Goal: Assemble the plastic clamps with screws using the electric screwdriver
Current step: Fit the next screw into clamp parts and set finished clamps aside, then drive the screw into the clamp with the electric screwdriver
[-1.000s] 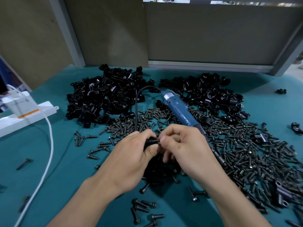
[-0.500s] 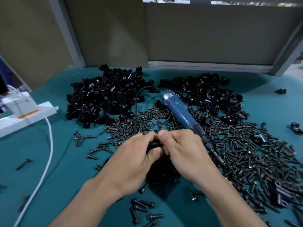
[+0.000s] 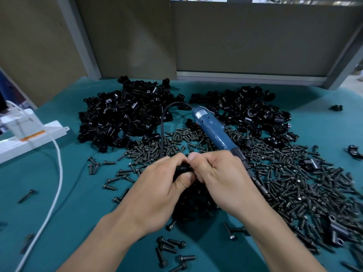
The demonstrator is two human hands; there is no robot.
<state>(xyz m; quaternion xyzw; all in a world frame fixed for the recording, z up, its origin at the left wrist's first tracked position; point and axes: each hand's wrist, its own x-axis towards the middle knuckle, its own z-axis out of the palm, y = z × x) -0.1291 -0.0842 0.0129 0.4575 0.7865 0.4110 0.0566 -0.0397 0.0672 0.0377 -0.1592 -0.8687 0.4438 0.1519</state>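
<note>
Together, both hands (image 3: 196,185) pinch a black clamp (image 3: 183,169) between them, screwdriver (image 3: 215,130) just behind.

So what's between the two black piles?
Head view: the blue screwdriver and its black cord lie between the left pile and the right pile.

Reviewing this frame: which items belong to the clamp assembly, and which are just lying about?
Part of the job:
- black clamp, held between left hand and right hand
- blue electric screwdriver, lying unheld
- loose screws
- clamp piles

Just lying about:
- white power strip
- white cable
</note>
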